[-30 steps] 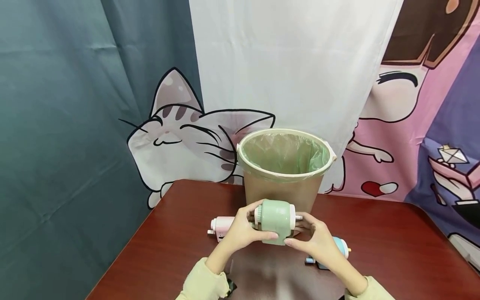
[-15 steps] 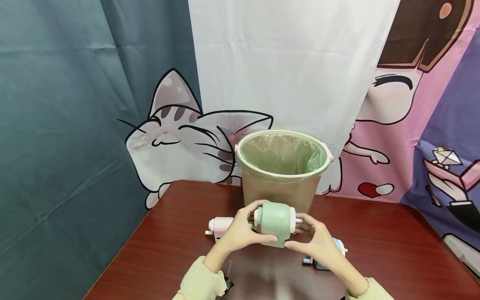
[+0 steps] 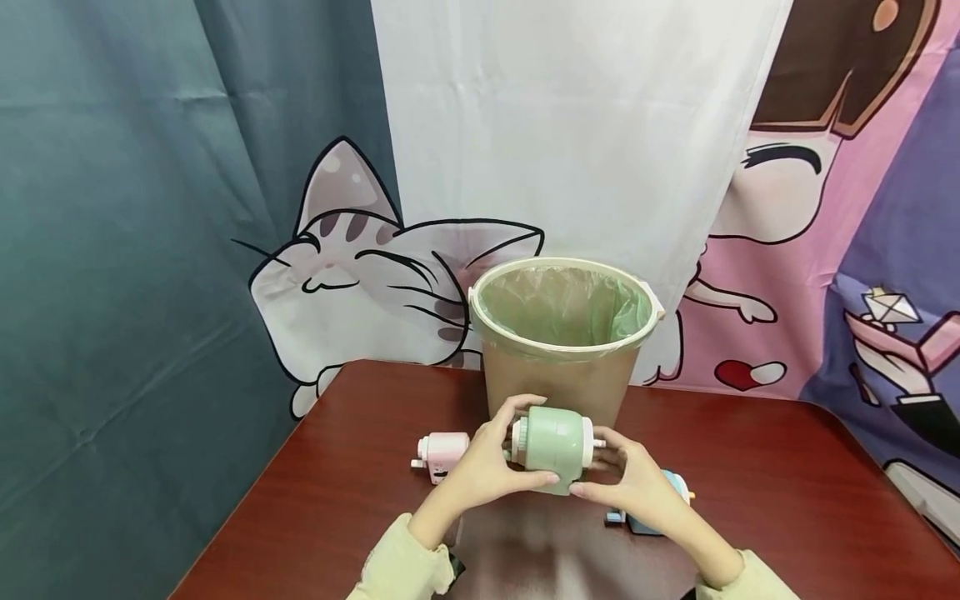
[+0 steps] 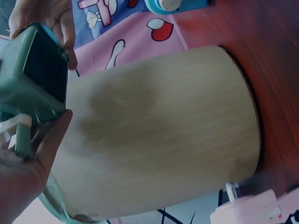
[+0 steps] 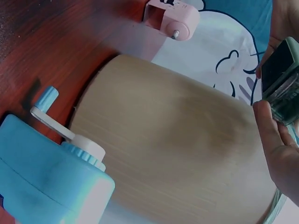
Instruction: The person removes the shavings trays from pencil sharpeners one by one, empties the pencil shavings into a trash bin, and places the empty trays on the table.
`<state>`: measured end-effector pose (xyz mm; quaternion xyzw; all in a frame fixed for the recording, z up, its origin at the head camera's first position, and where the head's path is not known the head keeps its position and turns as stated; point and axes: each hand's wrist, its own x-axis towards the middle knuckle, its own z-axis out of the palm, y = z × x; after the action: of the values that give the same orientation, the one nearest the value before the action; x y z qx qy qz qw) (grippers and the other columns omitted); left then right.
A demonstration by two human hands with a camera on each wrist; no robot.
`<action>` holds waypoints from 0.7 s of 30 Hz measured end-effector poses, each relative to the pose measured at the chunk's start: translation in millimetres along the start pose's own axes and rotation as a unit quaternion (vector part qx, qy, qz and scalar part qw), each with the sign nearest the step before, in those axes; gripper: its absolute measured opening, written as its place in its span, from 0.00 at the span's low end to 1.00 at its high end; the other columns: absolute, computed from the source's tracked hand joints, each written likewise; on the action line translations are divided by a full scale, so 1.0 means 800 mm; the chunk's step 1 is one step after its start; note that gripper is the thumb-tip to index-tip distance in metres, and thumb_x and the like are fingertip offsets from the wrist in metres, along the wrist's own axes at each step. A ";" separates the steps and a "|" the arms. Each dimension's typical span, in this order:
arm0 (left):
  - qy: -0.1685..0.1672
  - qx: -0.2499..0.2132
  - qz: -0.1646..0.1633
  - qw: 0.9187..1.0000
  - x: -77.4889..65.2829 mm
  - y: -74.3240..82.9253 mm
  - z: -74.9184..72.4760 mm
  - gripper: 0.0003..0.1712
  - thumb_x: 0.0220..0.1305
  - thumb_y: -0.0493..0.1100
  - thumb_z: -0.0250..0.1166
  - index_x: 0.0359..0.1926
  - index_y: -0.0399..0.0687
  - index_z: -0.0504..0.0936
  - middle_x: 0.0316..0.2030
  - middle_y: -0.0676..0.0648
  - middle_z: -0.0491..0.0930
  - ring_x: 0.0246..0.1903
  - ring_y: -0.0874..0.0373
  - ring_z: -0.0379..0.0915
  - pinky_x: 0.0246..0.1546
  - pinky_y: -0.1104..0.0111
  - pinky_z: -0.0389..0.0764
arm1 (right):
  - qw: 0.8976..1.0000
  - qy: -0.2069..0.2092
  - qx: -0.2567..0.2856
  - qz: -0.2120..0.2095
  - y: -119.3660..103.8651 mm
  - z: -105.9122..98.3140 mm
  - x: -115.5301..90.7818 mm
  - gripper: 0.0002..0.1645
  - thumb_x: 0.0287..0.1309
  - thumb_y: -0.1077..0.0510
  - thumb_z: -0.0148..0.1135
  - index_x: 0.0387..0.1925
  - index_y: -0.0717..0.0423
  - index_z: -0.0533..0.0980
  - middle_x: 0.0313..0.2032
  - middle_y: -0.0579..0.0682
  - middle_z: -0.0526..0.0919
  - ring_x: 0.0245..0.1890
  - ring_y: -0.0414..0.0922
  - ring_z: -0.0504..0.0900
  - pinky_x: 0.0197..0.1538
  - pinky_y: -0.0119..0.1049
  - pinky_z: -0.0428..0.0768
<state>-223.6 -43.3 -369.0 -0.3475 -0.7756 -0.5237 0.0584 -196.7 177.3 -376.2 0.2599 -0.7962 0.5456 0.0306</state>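
Note:
Between both hands, a light green hand-crank pencil sharpener [image 3: 555, 440] is held up in the air in front of the bin. My left hand [image 3: 489, 468] grips its left side, thumb at the lower edge and fingers over the top and behind. My right hand [image 3: 636, 479] pinches it from the right, its thumb low near the bottom corner. In the left wrist view the sharpener's dark underside [image 4: 46, 67] shows, with the crank handle [image 4: 23, 140] by the left palm. The right fingers are partly hidden behind the sharpener in the head view.
A beige bin [image 3: 555, 379] with a green plastic liner [image 3: 570, 308] stands on the red-brown table [image 3: 300, 500]. A pink pencil sharpener [image 3: 444, 454] is left of it; a blue one [image 5: 56, 177] is at the right. Something dark [image 3: 456, 568] lies by the left sleeve.
The hands keep hold of the green pencil sharpener, which has turned slightly. The left fingers have shifted a little along its top. The head view has moved slightly.

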 end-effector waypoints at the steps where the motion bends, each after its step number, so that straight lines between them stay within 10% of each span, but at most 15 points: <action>1: -0.006 -0.004 0.003 1.000 -0.001 -0.001 -0.001 0.44 0.43 0.43 0.77 0.62 0.53 0.64 0.50 0.51 0.78 0.43 0.61 0.75 0.42 0.71 0.78 | 1.000 -0.005 -0.003 0.001 0.001 0.001 -0.001 0.36 0.46 0.63 0.71 0.55 0.71 0.66 0.47 0.68 0.78 0.43 0.30 0.81 0.43 0.32 0.82; 21: -0.002 0.025 0.005 1.000 -0.011 0.003 -0.016 0.40 0.41 0.43 0.78 0.56 0.58 0.68 0.49 0.54 0.78 0.43 0.61 0.74 0.44 0.70 0.76 | 0.996 0.036 -0.081 -0.007 0.003 0.006 -0.006 0.31 0.44 0.60 0.73 0.52 0.64 0.73 0.39 0.54 0.83 0.37 0.31 0.80 0.43 0.32 0.81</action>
<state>-219.1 -57.9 -365.1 -0.3508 -0.7866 -0.5035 0.0682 -192.2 175.4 -382.1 0.2420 -0.8343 0.4883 0.0838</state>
